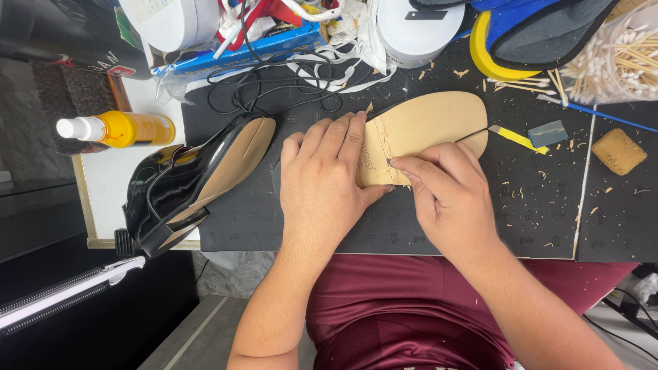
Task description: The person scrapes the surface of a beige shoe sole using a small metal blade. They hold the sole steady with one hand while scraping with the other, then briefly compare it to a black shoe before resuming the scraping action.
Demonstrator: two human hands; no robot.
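Note:
A tan shoe sole [428, 127] lies flat on the black cutting mat [534, 219]. My left hand [325, 175] presses flat on the sole's heel end, fingers together. My right hand [445, 195] pinches a small dark blade tip at the sole's rough cut line, just beside the left fingertips. The tool's body is hidden in the hand. A thin dark handle or wire sticks out past the right hand near the sole's toe edge.
A black glossy shoe [185, 185] lies on its side to the left. A yellow spray bottle [116, 129] rests further left. Cables, white tubs, a bag of cotton swabs [617, 58], a yellow-blue sandal [528, 34] and a tan block [619, 151] crowd the far edge. Shavings litter the mat.

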